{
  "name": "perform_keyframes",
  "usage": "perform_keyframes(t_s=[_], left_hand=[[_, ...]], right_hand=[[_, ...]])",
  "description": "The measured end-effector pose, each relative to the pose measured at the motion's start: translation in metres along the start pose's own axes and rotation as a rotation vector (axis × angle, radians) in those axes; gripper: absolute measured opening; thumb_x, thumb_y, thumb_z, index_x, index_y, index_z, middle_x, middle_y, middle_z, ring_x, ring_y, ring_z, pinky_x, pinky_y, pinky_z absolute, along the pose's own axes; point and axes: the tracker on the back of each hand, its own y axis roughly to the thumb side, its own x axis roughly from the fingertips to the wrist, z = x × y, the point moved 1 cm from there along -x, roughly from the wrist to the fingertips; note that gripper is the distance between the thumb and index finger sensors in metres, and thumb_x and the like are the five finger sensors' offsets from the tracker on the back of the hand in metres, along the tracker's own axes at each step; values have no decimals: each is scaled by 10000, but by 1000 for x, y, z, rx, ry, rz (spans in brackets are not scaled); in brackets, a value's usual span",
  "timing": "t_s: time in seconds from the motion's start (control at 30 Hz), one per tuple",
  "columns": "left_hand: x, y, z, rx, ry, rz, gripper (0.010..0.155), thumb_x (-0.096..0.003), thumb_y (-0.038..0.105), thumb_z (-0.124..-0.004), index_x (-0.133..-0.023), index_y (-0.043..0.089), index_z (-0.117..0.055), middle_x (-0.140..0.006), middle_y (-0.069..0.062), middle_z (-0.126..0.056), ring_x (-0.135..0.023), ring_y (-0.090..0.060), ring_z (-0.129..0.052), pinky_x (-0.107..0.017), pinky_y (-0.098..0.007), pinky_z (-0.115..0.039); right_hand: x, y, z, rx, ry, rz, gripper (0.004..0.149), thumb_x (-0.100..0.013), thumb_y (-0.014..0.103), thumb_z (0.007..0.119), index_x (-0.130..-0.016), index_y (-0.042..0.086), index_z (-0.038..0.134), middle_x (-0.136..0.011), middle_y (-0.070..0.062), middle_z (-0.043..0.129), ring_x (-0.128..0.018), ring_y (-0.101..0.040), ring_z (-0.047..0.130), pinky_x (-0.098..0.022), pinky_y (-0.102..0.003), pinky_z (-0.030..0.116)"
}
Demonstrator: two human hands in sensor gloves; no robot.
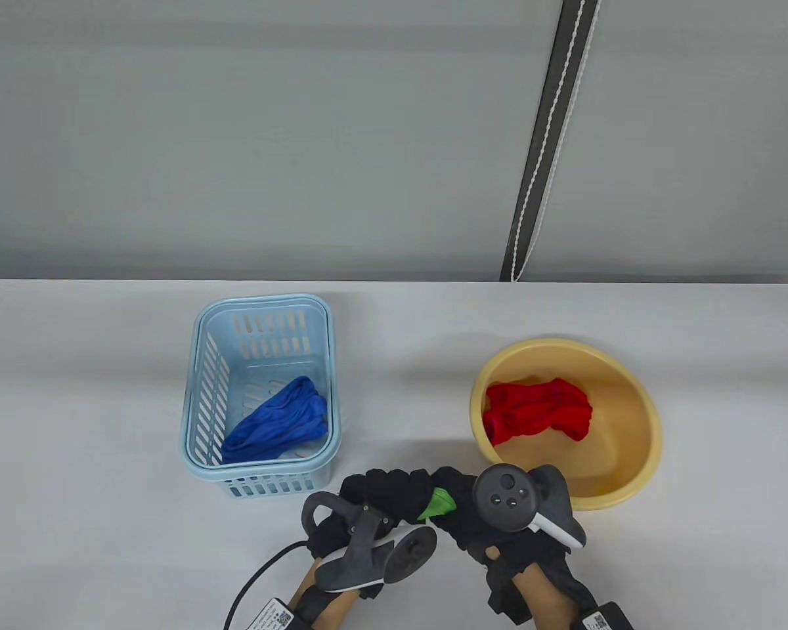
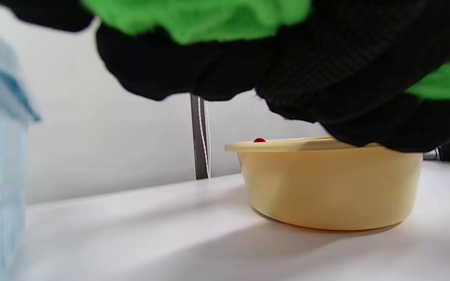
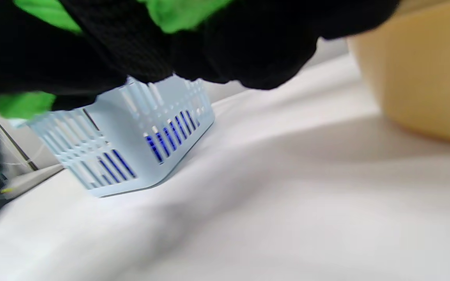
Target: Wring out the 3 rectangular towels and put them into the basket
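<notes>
The green towel (image 1: 438, 503) is bunched between both hands at the near edge of the bench (image 1: 72, 394), in front of the gap between the light-blue slotted basket (image 1: 200, 367) and the yellow basin (image 1: 643, 420). Only a small tuft of it shows in the table view; the rest is buried in the black gloves. The left hand (image 1: 368, 508) has its fingers curled round one end and the right hand (image 1: 492, 518) grips the other, so the towel's long axis runs roughly left to right across the bench, in line with the two fists, which sit just beside each other. Both wrist views show green cloth squeezing out between dark fingers, well clear of the bench surface.

The relation that matters next is where the basket lies from this bundle: it stands ahead and to the left, its near short wall close to the left hand, while the basin stands ahead and to the right, just beside the right hand. The left hand is therefore the nearer one for the drop, and the towel would travel forward-left over the basket's near rim.

A blue towel (image 1: 279, 420) already lies crumpled in the basket's near right corner, and a red towel (image 1: 538, 410) is heaped in the basin, so by my reading this is the second of three, in mid-wring, with the red one yet to do
</notes>
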Motion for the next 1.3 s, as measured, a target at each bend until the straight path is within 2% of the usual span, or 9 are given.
perform_keyframes(t_s=[0.17, 0.3, 0.53, 0.63, 0.87, 0.93, 1.07, 1.17, 1.3], left_hand=[[-7, -9, -2, 282, -125, 104, 435, -445, 473, -961, -759, 182, -884, -439, 39, -1061, -230, -186, -1040, -149, -343, -897], [-11, -16, -7, 474, -204, 156, 442, -455, 472, -958, -741, 143, -887, -399, 42, -1061, -175, -175, -1039, -102, -332, -892], [-12, -28, -18, 844, -289, 268, 503, -468, 523, -953, -717, 91, -884, -365, 47, -1067, -120, -169, -1041, -54, -312, -891], [-12, -29, -24, 991, -366, 285, 478, -489, 521, -932, -709, 100, -886, -355, 52, -1065, -112, -170, -1040, -48, -311, -889], [-13, -30, -48, 1340, -558, 248, 438, -532, 503, -881, -688, 94, -887, -315, 55, -1038, -68, -165, -1006, -21, -327, -869], [-12, -27, -54, 1468, -637, 195, 428, -557, 512, -846, -687, 106, -880, -318, 60, -1029, -62, -161, -994, -17, -327, -864], [-10, -21, -67, 1705, -730, 131, 413, -576, 526, -815, -672, 129, -874, -323, 62, -1021, -69, -164, -988, -24, -331, -862], [-11, -15, -74, 1850, -784, 70, 399, -585, 527, -799, -666, 143, -871, -325, 65, -1017, -73, -166, -985, -31, -334, -861], [-13, -8, -84, 1981, -793, 48, 387, -588, 523, -792, -657, 150, -870, -316, 70, -1013, -71, -166, -981, -30, -336, -860]], right_hand=[[4, 5, -1, 171, -169, -59, 431, -537, 414, 872, -874, 165, 769, -529, -67, 960, -223, -207, 976, -93, -351, 820], [6, 5, 0, 253, -260, -102, 417, -542, 432, 837, -843, 154, 758, -499, -57, 959, -195, -201, 970, -80, -349, 814], [11, 7, -5, 324, -421, -176, 401, -552, 436, 805, -820, 144, 746, -485, -51, 957, -183, -197, 969, -76, -348, 816], [12, 8, -8, 347, -469, -210, 399, -561, 445, 788, -823, 147, 737, -490, -46, 955, -186, -192, 971, -79, -346, 819], [11, 10, -9, 349, -465, -230, 409, -561, 459, 763, -813, 138, 733, -472, -43, 953, -175, -191, 967, -78, -351, 818], [12, 11, -11, 329, -478, -251, 399, -566, 460, 755, -797, 135, 740, -454, -43, 953, -166, -196, 965, -75, -358, 817], [12, 14, -13, 345, -515, -274, 397, -569, 473, 739, -788, 142, 739, -452, -36, 951, -166, -191, 967, -77, -356, 821], [12, 14, -14, 352, -539, -287, 398, -571, 478, 731, -787, 144, 737, -454, -31, 951, -167, -187, 968, -78, -352, 825], [9, 12, -13, 350, -540, -274, 397, -575, 476, 723, -792, 143, 726, -460, -32, 946, -173, -191, 966, -84, -358, 823]])
